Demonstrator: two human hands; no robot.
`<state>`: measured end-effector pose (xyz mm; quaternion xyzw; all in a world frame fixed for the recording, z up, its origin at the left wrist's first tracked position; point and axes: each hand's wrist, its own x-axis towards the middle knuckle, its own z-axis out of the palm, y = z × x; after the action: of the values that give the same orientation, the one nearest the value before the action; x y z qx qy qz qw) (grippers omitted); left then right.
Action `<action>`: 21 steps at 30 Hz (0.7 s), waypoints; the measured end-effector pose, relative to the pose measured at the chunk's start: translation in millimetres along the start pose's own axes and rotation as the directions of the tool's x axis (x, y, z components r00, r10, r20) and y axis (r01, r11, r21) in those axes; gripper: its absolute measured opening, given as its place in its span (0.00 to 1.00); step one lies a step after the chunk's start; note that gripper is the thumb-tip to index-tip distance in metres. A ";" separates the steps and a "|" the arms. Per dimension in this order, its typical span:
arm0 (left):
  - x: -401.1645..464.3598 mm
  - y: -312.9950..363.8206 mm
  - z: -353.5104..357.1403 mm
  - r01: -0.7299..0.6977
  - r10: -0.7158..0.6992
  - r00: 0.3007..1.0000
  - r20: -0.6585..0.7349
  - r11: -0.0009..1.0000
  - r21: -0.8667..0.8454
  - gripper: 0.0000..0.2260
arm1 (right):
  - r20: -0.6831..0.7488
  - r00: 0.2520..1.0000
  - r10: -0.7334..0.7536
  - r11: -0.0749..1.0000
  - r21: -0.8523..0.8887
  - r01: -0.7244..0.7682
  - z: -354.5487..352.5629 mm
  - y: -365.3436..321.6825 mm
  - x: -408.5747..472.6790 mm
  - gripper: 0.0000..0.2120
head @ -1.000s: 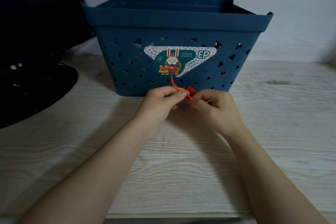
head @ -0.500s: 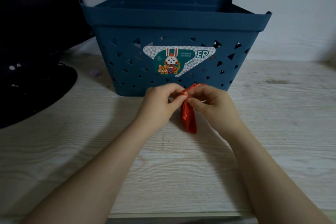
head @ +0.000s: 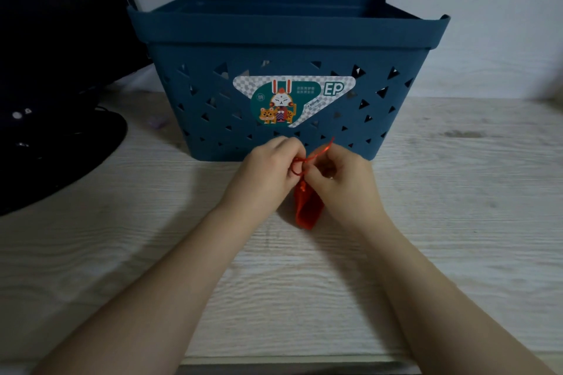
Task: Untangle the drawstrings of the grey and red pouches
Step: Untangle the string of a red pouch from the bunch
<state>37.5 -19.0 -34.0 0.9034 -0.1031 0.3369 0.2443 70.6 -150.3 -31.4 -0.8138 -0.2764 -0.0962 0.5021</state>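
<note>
Since the frame half a second back, both hands have come a little nearer the viewer from the basket's foot, and the small red fabric pouch (head: 307, 207) now hangs lower between them, its drawstring drawn out into a visible loop rather than bunched at the fingertips. That thin red drawstring (head: 316, 154) runs from the gathered neck of the pouch up between the hands, curls into a small loop against the left fingers, and its free end pokes up and to the right, just in front of the basket's lower wall. The left hand (head: 271, 170) has its fingers curled and pinches the loop of the string; the right hand (head: 338, 175) is also curled, thumb and forefinger closed on the string close beside the left fingertips, so the two hands nearly touch. The pouch body dangles below them, its bottom at or near the pale wood-grain tabletop (head: 457, 222); whether it rests there I cannot tell. No grey pouch shows.

Directly behind the hands stands the dark blue plastic basket (head: 396, 39) with triangular cut-outs, its front wall carrying a checked sticker (head: 292, 100) with a cartoon rabbit, tigers and the letters EP. Left of the basket sits a black object (head: 54, 146) with a rounded base, its details lost in shadow. Behind the basket is a plain white wall (head: 487, 9).
</note>
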 end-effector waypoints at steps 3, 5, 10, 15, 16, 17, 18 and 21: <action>-0.8 1.3 0.6 0.020 -0.023 0.996 -0.081 0.999 -0.043 0.04 | -0.017 0.998 -0.062 0.996 0.057 0.063 -1.1 -0.8 0.0 0.07; -1.2 0.8 -1.9 0.014 -0.023 0.992 -0.125 0.997 -0.074 0.07 | 0.004 1.000 0.008 0.978 0.207 -0.009 -2.7 -2.0 0.9 0.09; -0.4 0.5 -6.4 -0.045 0.040 0.978 -0.203 0.999 -0.019 0.08 | 0.116 0.970 0.213 0.780 0.578 -0.240 -4.6 -5.4 2.1 0.10; -1.4 2.9 -4.9 -0.085 0.081 0.970 -0.228 0.996 -0.008 0.08 | 0.177 0.970 0.168 0.760 0.603 -0.242 -7.8 -8.2 0.9 0.09; -1.7 3.3 -4.4 -0.091 0.088 0.969 -0.233 0.996 -0.005 0.08 | 0.170 0.972 0.165 0.768 0.595 -0.235 -8.6 -8.2 0.9 0.08; -1.7 3.0 -4.2 -0.096 0.094 0.967 -0.236 0.995 0.000 0.07 | 0.159 0.976 0.150 0.785 0.580 -0.215 -9.1 -7.9 1.0 0.08; -1.8 2.4 -3.7 -0.098 0.097 0.966 -0.240 0.995 0.005 0.07 | 0.145 0.981 0.130 0.804 0.564 -0.190 -9.8 -7.2 1.0 0.07; -2.1 -0.2 -1.9 -0.086 0.085 0.967 -0.240 0.996 0.005 0.06 | 0.115 0.989 0.091 0.854 0.502 -0.138 -11.5 -5.2 1.6 0.07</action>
<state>34.9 -17.8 -34.2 0.8501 -0.1124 0.4538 0.2425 70.5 -158.0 -21.2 -0.6708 -0.2647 0.0459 0.6913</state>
